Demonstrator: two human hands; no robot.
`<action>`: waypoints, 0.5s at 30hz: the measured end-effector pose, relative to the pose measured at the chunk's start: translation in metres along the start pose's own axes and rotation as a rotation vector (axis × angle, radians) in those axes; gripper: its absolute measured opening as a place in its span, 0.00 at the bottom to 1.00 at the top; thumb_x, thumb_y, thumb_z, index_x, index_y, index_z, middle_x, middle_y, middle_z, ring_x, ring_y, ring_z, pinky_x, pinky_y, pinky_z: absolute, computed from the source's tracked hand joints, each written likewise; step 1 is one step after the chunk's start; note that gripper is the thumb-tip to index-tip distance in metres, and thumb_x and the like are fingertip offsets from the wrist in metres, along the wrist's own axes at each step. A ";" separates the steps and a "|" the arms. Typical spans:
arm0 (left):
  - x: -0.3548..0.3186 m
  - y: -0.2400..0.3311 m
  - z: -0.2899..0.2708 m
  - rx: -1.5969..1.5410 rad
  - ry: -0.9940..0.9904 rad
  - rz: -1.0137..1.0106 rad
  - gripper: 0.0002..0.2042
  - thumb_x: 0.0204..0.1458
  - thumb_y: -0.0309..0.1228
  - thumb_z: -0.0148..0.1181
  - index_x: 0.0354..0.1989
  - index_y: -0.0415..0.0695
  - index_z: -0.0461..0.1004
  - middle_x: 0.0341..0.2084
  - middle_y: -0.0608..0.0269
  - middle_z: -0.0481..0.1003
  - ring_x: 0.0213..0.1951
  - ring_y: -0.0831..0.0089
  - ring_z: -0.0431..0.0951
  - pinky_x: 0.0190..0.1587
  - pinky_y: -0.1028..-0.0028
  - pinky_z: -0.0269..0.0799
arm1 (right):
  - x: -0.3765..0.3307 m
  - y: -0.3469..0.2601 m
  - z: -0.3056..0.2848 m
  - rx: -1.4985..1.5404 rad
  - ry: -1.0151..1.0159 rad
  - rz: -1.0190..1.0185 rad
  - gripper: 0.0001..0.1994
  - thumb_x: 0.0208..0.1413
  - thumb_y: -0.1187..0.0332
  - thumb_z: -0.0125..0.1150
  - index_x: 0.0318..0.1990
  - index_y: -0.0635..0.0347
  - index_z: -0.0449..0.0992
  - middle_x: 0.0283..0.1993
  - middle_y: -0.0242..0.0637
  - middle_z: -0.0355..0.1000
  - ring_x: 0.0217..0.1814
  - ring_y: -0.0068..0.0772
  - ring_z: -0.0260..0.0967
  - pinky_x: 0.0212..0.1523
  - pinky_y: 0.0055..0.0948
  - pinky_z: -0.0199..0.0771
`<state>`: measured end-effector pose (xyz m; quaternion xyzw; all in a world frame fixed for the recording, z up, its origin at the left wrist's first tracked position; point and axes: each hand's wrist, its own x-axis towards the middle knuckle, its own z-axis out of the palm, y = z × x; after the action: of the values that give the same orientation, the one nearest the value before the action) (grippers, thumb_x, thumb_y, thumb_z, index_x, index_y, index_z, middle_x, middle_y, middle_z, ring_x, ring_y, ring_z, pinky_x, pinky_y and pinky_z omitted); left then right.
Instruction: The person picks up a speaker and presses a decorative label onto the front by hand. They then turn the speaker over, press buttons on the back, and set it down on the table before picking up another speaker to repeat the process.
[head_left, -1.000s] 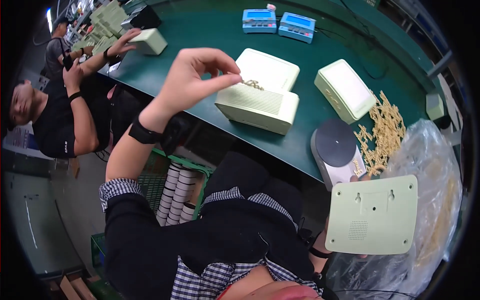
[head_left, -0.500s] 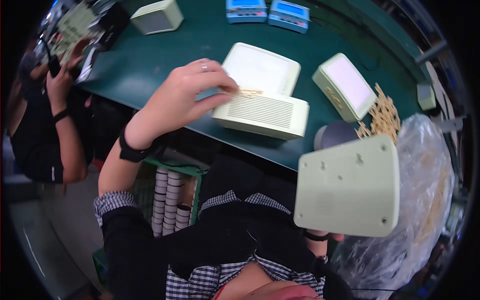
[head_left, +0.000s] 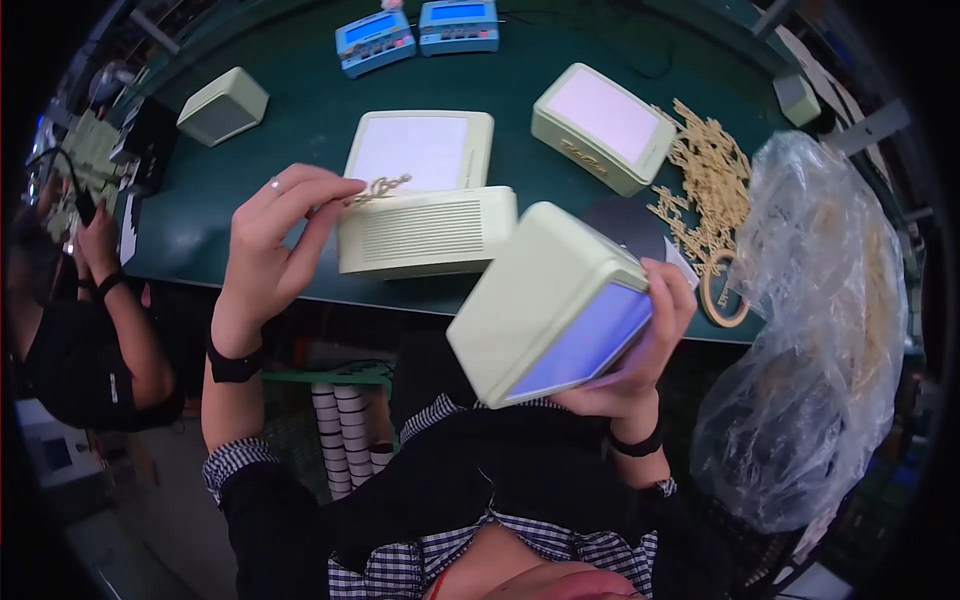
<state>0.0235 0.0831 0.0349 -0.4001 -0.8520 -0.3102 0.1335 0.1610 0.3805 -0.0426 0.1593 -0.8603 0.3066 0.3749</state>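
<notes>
My left hand [head_left: 275, 240] pinches a thin tan script-shaped badge [head_left: 388, 186] between thumb and fingertips. The badge is just above the top edge of a cream box with a slotted grille [head_left: 430, 230]. Directly behind that lies another cream housing with a white panel [head_left: 415, 150]. In front of my body, my right hand [head_left: 645, 350] grips a cream box-shaped device [head_left: 535, 290], held tilted, its bluish panel toward the lower right. My right fingers wrap its right edge; part of the palm is hidden behind it.
A cream box with a script badge [head_left: 600, 120] stands near a pile of tan script pieces [head_left: 710, 180]. Close by are a tape roll [head_left: 738, 318] and clear plastic bag [head_left: 810, 380]. Two blue instruments [head_left: 375, 45] stand at the back. A co-worker's arm [head_left: 130, 330] is at left.
My right hand has turned its box from the flat back with screw holes to show the bluish panel, and brought it leftward. The badge in my left fingers now tilts upward. The view has shifted.
</notes>
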 end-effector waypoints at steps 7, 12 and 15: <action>-0.002 0.006 0.008 -0.288 -0.111 -0.184 0.08 0.55 0.22 0.56 0.41 0.41 0.79 0.33 0.58 0.75 0.36 0.65 0.76 0.39 0.73 0.71 | -0.028 0.006 0.002 0.455 0.099 0.337 0.39 0.50 0.48 0.61 0.65 0.60 0.58 0.62 0.52 0.58 0.63 0.50 0.59 0.62 0.48 0.60; -0.005 -0.003 0.019 -0.170 -0.067 -0.040 0.08 0.55 0.23 0.58 0.42 0.42 0.80 0.34 0.59 0.74 0.37 0.64 0.75 0.40 0.71 0.71 | -0.048 0.015 -0.009 0.943 0.186 0.660 0.32 0.59 0.50 0.49 0.68 0.53 0.55 0.62 0.48 0.58 0.64 0.47 0.57 0.65 0.49 0.57; -0.007 -0.009 0.023 -0.092 -0.010 0.079 0.12 0.52 0.21 0.61 0.45 0.45 0.81 0.33 0.60 0.75 0.37 0.68 0.75 0.38 0.74 0.71 | -0.031 0.035 -0.015 1.445 0.295 0.809 0.29 0.65 0.51 0.42 0.70 0.49 0.53 0.62 0.46 0.58 0.65 0.46 0.56 0.67 0.50 0.55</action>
<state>0.0220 0.0887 0.0102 -0.4405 -0.8210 -0.3418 0.1228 0.1728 0.4184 -0.0720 -0.0022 -0.3852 0.9105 0.1503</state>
